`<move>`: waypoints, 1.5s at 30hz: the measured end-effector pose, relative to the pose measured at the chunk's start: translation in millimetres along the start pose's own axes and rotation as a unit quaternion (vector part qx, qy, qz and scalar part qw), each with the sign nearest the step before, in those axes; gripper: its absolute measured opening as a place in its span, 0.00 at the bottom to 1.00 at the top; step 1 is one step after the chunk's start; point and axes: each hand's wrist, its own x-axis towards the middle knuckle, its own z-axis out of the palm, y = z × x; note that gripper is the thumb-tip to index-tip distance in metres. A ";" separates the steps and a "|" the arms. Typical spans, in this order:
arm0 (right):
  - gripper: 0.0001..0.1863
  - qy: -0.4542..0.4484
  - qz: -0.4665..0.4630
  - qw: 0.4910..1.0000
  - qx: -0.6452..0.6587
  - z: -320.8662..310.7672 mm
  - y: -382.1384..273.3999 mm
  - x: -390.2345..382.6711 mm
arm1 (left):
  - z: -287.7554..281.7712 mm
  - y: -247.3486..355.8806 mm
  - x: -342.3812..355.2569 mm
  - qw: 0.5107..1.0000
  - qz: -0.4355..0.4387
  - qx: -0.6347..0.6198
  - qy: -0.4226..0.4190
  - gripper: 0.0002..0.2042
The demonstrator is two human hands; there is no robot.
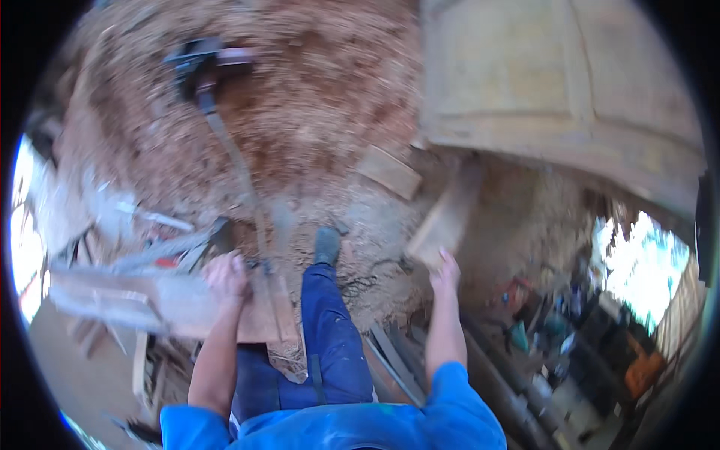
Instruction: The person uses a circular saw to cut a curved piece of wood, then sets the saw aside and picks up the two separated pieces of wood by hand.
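Note:
My right hand grips the near end of a wooden board, which slants away to the far right. My left hand is closed like a fist over a wooden bench top on the left. What it holds, if anything, is hidden. Just beyond its knuckles is a small dark object, too blurred to name. A short wooden block lies on the ground left of the board's far end.
Shavings or sawdust cover the ground ahead. A dark and blue power tool lies there with a cord-like strip. Far right stands a large panelled wooden piece. Timber lengths and clutter are at near right.

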 end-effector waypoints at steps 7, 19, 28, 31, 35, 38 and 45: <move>0.27 -0.093 -0.033 0.963 -0.250 -113.8 -20.0 -294.5 | -22.9 13.4 14.2 0.998 0.014 -0.055 -0.017 0.12; 0.22 -0.195 -0.384 0.567 -0.702 10.1 -72.7 -515.1 | -82.9 -133.9 -40.4 0.871 -0.183 -0.374 0.260 0.20; 0.18 -0.427 -0.459 0.410 -0.662 371.2 104.6 -511.1 | -91.0 -438.3 -71.2 0.665 -0.584 -0.313 0.345 0.26; 0.21 -0.511 -0.414 0.438 -0.613 444.1 197.0 -504.5 | -89.6 -484.8 -66.1 0.674 -0.632 -0.270 0.270 0.37; 0.21 -0.558 -0.410 0.415 -0.590 531.6 285.2 -503.2 | -103.6 -510.1 -35.0 0.682 -0.653 -0.259 0.203 0.53; 0.19 -0.586 -0.375 0.420 -0.583 580.8 341.2 -489.3 | -97.2 -527.4 -39.3 0.692 -0.659 -0.238 0.173 0.59; 0.25 -0.559 -0.455 0.356 -0.595 614.4 410.2 -456.2 | -98.3 -538.9 -61.3 0.689 -0.603 -0.346 0.202 0.49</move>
